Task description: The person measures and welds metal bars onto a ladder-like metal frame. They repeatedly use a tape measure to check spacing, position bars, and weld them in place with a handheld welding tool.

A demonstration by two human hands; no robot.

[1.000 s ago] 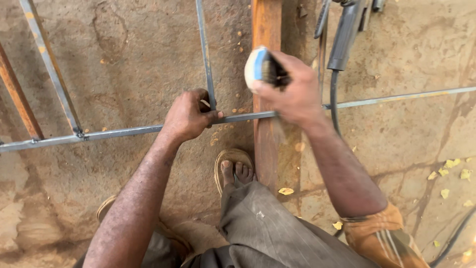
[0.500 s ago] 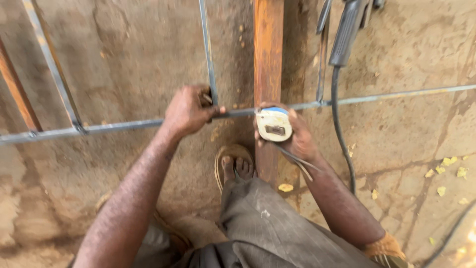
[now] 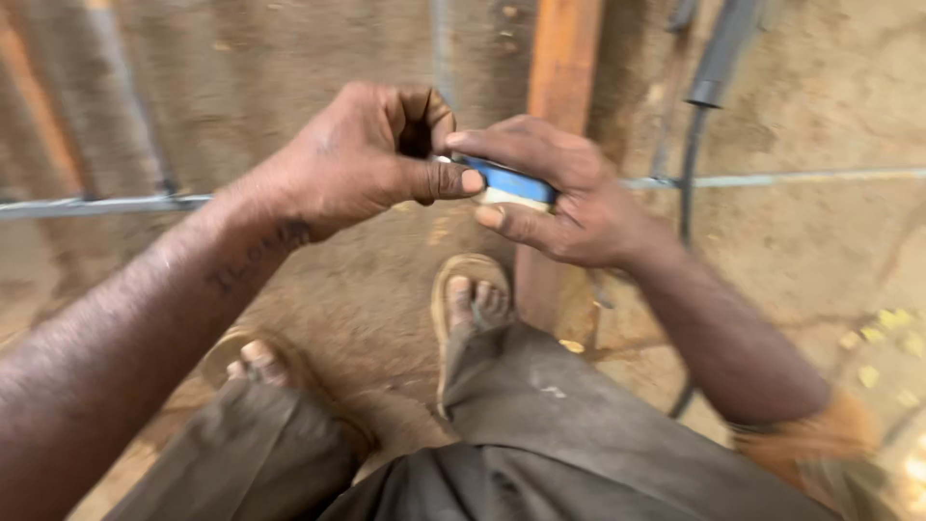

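My right hand [image 3: 569, 198] holds a small blue and white tape measure [image 3: 511, 183] edge-on, fingers above it and thumb below. My left hand [image 3: 371, 159] is curled into a loose fist right beside it, its thumb tip touching the left end of the tape measure. Both hands are raised close to the camera, above a thin horizontal steel rod [image 3: 96, 205] of a metal frame lying on the ground. The view is blurred.
An orange-brown wooden plank [image 3: 564, 58] runs away from me behind the hands. A dark cable and tool [image 3: 709, 68] hang at the upper right. My sandalled feet [image 3: 473, 299] stand on the dirty concrete floor [image 3: 820, 260]. Yellow leaves lie at the right.
My left hand has let go of the steel rod and risen to meet the right hand. The right hand has lifted the tape measure up off the rod, closer to the camera.
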